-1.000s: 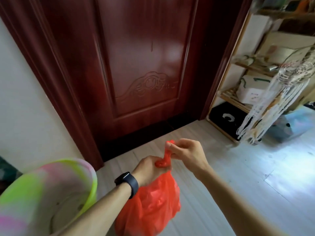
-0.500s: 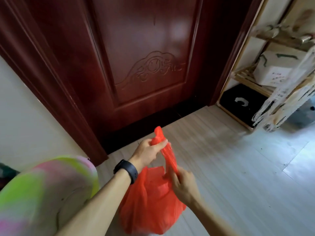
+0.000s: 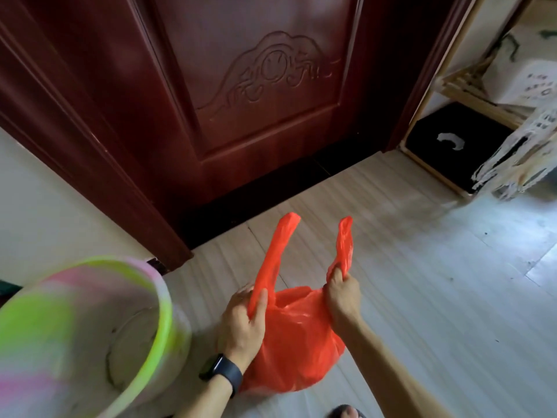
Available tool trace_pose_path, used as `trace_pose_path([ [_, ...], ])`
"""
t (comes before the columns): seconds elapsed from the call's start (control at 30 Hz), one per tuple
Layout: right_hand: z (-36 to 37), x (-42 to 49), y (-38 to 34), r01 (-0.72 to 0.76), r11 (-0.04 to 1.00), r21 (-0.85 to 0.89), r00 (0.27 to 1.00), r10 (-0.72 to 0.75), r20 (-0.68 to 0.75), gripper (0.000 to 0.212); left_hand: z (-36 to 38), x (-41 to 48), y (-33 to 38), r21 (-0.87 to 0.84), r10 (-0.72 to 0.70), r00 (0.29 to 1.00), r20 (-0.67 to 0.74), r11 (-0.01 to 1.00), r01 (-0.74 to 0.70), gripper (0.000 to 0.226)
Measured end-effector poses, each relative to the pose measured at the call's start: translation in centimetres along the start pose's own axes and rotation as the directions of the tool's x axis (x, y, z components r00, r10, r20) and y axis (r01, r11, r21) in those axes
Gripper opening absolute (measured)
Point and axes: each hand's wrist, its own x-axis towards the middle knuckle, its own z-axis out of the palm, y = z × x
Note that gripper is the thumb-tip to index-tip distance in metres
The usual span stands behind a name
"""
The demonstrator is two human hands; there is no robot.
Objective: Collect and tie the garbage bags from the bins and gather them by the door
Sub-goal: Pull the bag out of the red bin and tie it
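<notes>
- The dark red door [image 3: 256, 101] stood shut ahead, its threshold edging the pale floor [image 3: 437, 282], which lay open to the right.
- A wooden shelf [image 3: 461, 93] flanked the door's right side.
- A multicoloured bin [image 3: 164, 309] sat at lower left, its inside blurred.
- The red garbage bag [image 3: 298, 342] bulged just beside the bin, near the door.
- The left hand [image 3: 244, 324] gripped one bag handle and the right hand [image 3: 343, 294] pinched the other.

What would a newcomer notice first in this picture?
A bright red bag, low in the middle, strikes first: the left hand and right hand each grip one of its handles, held apart and untied. A dark red door fills the top; a green-pink bin sits lower left.
</notes>
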Motion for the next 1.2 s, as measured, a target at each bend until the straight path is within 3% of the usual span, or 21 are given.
trace_pose_path([
  [0.1, 0.5, 0.1, 0.2, -0.108, 0.983, 0.152, 0.992, 0.096, 0.082, 0.039, 1.6, 1.2, 1.1, -0.169, -0.305, 0.952, -0.003, 0.939, 0.300, 0.060],
  [0.2, 0.6, 0.0, 0.8, -0.153, 0.949, 0.276, 0.985, 0.123, 0.123, 0.037, 3.0, 2.3, 2.2, -0.361, -0.538, 0.842, 0.043, 0.777, 0.515, 0.053],
  [0.37, -0.4, -1.2, 2.0, -0.015, 0.899, 0.438, 0.995, -0.029, 0.093, 0.053, 4.2, 2.7, 2.0, -0.359, -0.658, 0.752, 0.029, 0.696, 0.622, 0.059],
  [0.47, -0.4, -2.9, 3.8, 0.250, 0.947, 0.203, 0.959, -0.271, 0.085, 0.059, 4.7, 3.2, 1.8, -0.402, -0.699, 0.715, 0.021, 0.649, 0.646, 0.061],
  [0.53, 0.0, -3.8, 4.6, 0.453, 0.891, 0.011, 0.889, -0.453, 0.066, 0.041, 5.2, 3.2, 2.0, -0.391, -0.696, 0.718, 0.016, 0.657, 0.645, 0.059],
  [0.6, 0.8, -4.6, 3.7, 0.538, 0.843, -0.009, 0.843, -0.537, 0.041, 0.038, 5.4, 3.0, 2.1, -0.339, -0.657, 0.754, 0.013, 0.706, 0.621, 0.056],
  [0.63, 1.2, -4.9, 2.7, 0.519, 0.852, 0.069, 0.853, -0.521, 0.031, 0.039, 5.3, 2.8, 2.2, -0.294, -0.631, 0.775, 0.045, 0.733, 0.614, 0.055],
  [0.7, 1.9, -4.9, 0.9, 0.347, 0.883, 0.316, 0.928, -0.373, 0.024, 0.031, 5.1, 2.3, 2.4, -0.194, -0.588, 0.799, 0.129, 0.775, 0.602, 0.052],
  [0.77, 2.9, -3.5, 0.7, 0.150, 0.905, 0.399, 0.985, -0.171, 0.018, 0.028, 4.9, 2.2, 1.8, -0.244, -0.598, 0.783, 0.174, 0.744, 0.622, 0.053],
  [0.87, 4.0, -1.2, 2.5, 0.001, 0.981, 0.193, 0.996, -0.018, 0.088, 0.018, 5.2, 2.9, 0.7, -0.476, -0.626, 0.723, 0.293, 0.561, 0.678, 0.055],
  [0.93, 4.1, -0.7, 3.2, -0.096, 0.993, 0.072, 0.982, 0.083, 0.170, 0.017, 5.3, 3.0, 0.7, -0.610, -0.646, 0.675, 0.356, 0.386, 0.692, 0.040],
  [1.0, 4.0, -0.7, 3.0, -0.196, 0.980, 0.041, 0.963, 0.185, 0.196, 0.020, 5.3, 2.7, 1.1, -0.659, -0.664, 0.662, 0.349, 0.328, 0.677, 0.034],
  [1.1, 3.7, -1.1, 2.7, -0.271, 0.960, 0.064, 0.932, 0.245, 0.266, 0.031, 5.4, 1.4, 0.9, -0.575, -0.615, 0.705, 0.353, 0.451, 0.682, 0.041],
  [1.2, 3.1, -1.5, 2.0, -0.203, 0.976, 0.078, 0.888, 0.150, 0.435, 0.058, 4.8, 0.9, 0.8, -0.536, -0.460, 0.786, 0.413, 0.575, 0.618, 0.046],
])
